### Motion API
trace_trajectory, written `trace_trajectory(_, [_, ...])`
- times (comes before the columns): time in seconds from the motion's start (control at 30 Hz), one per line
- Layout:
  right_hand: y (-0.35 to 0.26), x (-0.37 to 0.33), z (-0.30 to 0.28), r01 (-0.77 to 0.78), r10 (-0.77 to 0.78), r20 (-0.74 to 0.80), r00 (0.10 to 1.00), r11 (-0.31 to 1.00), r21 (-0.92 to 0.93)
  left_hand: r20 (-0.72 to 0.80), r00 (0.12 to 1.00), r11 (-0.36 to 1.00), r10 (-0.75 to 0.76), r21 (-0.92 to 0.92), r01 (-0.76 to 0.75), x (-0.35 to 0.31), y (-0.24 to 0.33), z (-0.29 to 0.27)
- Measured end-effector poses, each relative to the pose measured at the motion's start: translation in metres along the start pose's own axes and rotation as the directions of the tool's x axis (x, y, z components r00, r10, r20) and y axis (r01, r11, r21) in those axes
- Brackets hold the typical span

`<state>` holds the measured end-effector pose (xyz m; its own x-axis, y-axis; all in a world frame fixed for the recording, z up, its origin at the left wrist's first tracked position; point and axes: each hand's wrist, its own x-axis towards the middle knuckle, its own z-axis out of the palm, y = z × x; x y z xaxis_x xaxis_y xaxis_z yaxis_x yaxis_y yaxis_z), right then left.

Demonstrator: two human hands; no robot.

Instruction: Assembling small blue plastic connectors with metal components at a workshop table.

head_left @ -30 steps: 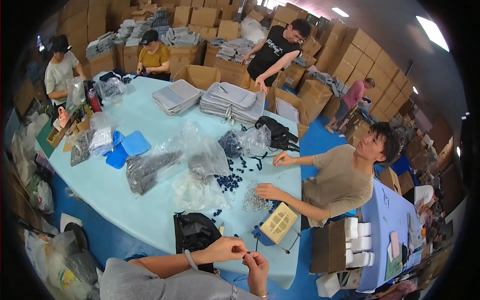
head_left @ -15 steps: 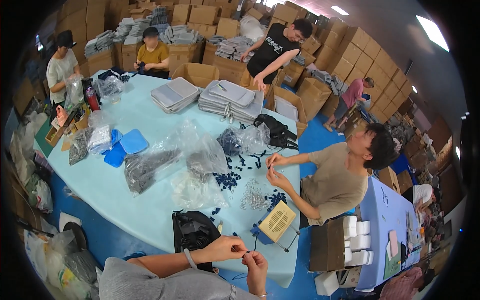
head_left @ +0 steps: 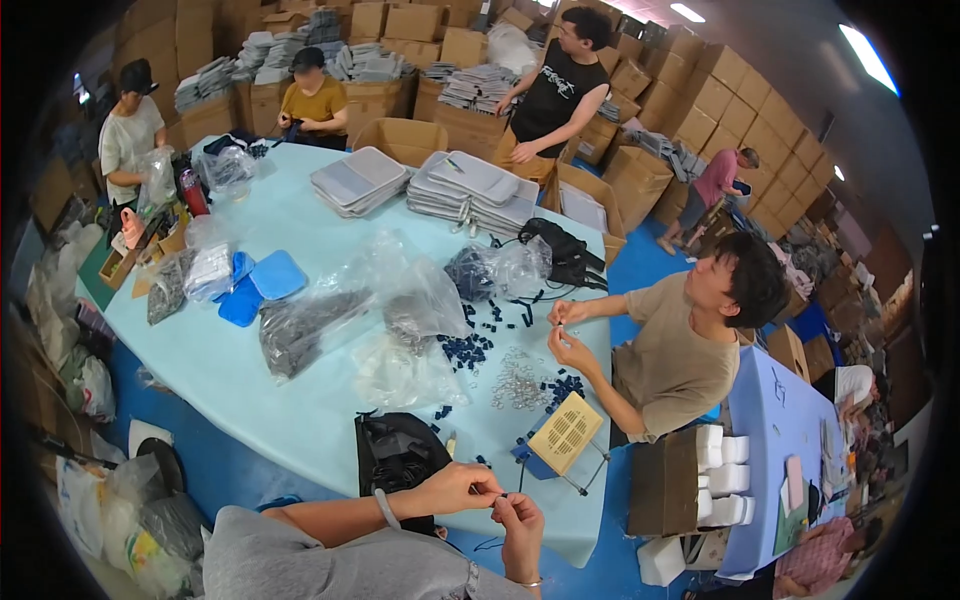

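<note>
Just over the table's near edge, my left hand (head_left: 458,490) and my right hand (head_left: 520,534) meet fingertip to fingertip. Both are closed in a pinch on a small dark piece (head_left: 504,495), mostly hidden by the fingers; its kind is too small to make out. A black bag (head_left: 392,455) with dark contents lies beside my left hand. Beyond my right hand stands a small beige-and-blue machine (head_left: 565,435) with a slotted top. Behind it are a pile of clear little rings (head_left: 518,384) and scattered navy-blue short strap pieces (head_left: 465,352).
Plastic bags (head_left: 312,325) of dark pieces and stacked grey flat cases (head_left: 470,190) cover parts of the light-blue table (head_left: 220,400). A co-worker in a tan shirt (head_left: 675,350) sits at the right edge, hands pinching something small. An open carton (head_left: 665,485) holds white blocks.
My hands keep the same pinch, with only a slight shift. The standing co-worker in black has straightened and turned their head aside. The view has shifted slightly.
</note>
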<state>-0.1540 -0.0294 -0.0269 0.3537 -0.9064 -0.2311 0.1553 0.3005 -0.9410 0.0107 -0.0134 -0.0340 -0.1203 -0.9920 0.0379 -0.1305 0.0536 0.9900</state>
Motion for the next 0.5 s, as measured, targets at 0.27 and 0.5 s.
trace_trajectory(0.27, [0.0084, 0.0035, -0.0062, -0.019, 0.02, -0.029, 0.999, 0.999, 0.037, 0.046, 0.999, 1.0, -0.018, 0.009, 0.018, 0.0, 0.0014, -0.0017])
trace_trajectory(0.5, [0.0036, -0.0012, -0.0001, -0.011, 0.014, -0.048, 0.999, 0.999, 0.052, 0.042, 0.999, 1.0, -0.027, -0.001, 0.027, -0.0012, 0.0019, -0.0012])
